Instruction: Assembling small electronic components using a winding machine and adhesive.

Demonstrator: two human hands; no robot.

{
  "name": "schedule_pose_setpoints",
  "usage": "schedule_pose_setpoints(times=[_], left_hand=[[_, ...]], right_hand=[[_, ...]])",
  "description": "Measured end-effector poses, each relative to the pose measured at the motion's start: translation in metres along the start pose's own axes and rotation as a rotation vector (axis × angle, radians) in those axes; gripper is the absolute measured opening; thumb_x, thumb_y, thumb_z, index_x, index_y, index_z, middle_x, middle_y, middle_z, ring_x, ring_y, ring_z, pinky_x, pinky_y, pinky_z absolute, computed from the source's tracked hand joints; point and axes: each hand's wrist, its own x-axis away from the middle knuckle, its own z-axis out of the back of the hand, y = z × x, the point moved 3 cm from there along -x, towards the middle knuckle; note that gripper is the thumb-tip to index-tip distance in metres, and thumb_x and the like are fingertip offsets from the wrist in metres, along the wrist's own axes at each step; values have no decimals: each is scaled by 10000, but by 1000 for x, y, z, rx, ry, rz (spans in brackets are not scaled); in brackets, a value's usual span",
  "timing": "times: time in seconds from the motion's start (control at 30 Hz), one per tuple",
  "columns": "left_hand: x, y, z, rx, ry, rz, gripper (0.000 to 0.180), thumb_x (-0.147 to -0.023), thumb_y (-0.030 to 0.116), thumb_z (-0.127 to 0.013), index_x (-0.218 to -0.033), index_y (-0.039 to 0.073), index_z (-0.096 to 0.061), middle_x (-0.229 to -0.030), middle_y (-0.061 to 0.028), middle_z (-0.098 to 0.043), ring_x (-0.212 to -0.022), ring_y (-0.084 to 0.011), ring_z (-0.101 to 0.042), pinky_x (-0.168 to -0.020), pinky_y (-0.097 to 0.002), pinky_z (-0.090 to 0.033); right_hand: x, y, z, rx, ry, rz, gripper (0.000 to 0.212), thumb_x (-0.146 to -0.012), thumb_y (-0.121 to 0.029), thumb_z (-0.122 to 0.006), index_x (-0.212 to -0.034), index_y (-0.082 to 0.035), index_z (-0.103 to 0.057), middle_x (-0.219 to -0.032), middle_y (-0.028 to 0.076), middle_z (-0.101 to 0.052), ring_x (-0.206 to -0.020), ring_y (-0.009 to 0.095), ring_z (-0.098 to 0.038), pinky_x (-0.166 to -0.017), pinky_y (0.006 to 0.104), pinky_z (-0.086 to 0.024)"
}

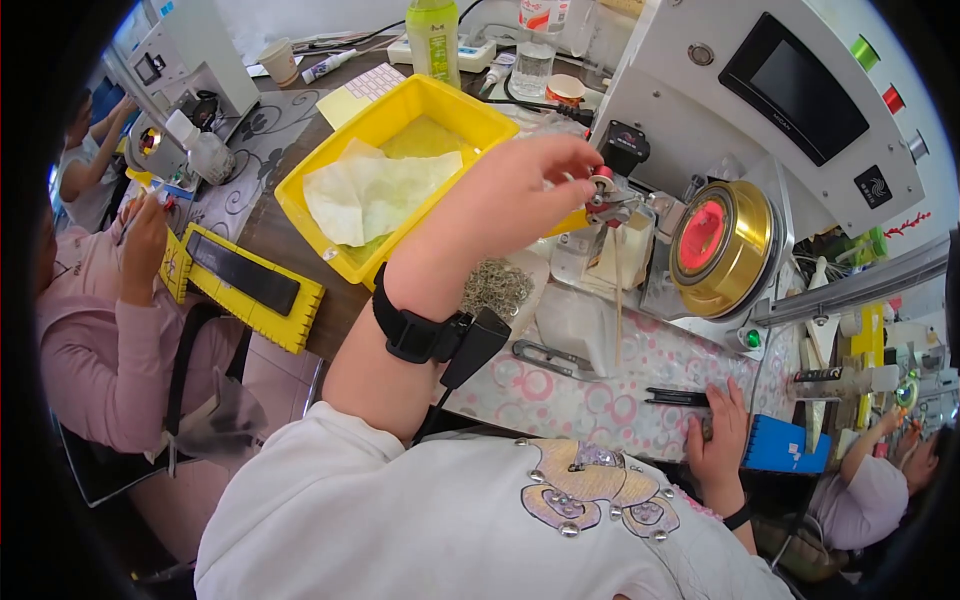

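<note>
My left hand (530, 190) reaches across to the white machine (690, 80), its thumb and bent forefinger closed at a small red spool (602, 174) on a metal bracket. Right of that spool, a round gold part (735, 250) with a red centre sits on the machine. Below my left wrist lies a heap of fine metal chain or small links (497, 287). My right hand (718, 440) rests palm down on the patterned table cover, fingers stretched out. Its fingertips are beside the end of black tweezers (676, 397).
Left of my arm stands a yellow tray (300, 195) with white paper inside. Bottles (433, 45) line the back. A flat metal tool (550, 357) and a thin wooden stick (618, 300) are mid-table. A blue box (785, 446) lies at right. People work on both sides.
</note>
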Motion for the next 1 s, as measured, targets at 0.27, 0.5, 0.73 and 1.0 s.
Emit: schedule_pose_setpoints(times=[0.27,0.5,0.73,1.0], left_hand=[[4,6,-1,-315,50,-106,222,-857,104,-546,-1049,4,-598,-829,-143,-622,-725,-240,-586,-679,-314,-465],[2,12,-5,-562,129,-74,147,-845,135,-575,-885,-2,-612,-675,-139,-590,-626,-257,-583,-601,-333,-459],[-4,43,10,-294,-22,25,109,-826,138,-565,-831,45,-622,-771,-155,-627,-729,-339,-599,-641,-413,-475],[21,53,-34,-499,-100,-424,77,-752,51,-597,-823,61,-624,-732,-117,-593,-690,-291,-587,-594,-361,-470]], right_hand=[[3,1,-1,13,-5,-46,469,-762,-91,-590,-1208,17,-495,-1204,236,-524,-1214,419,-427,-974,456,-338],[5,2,0,18,26,-98,479,-757,-116,-613,-1206,1,-494,-1241,276,-486,-1201,416,-429,-967,451,-336],[-2,-5,7,52,-70,24,466,-712,-114,-641,-1156,-7,-546,-1238,200,-508,-1214,401,-421,-1013,469,-320],[-41,-24,11,-11,-143,85,347,-635,-62,-674,-975,-32,-612,-1041,130,-579,-1038,343,-515,-908,428,-413]])
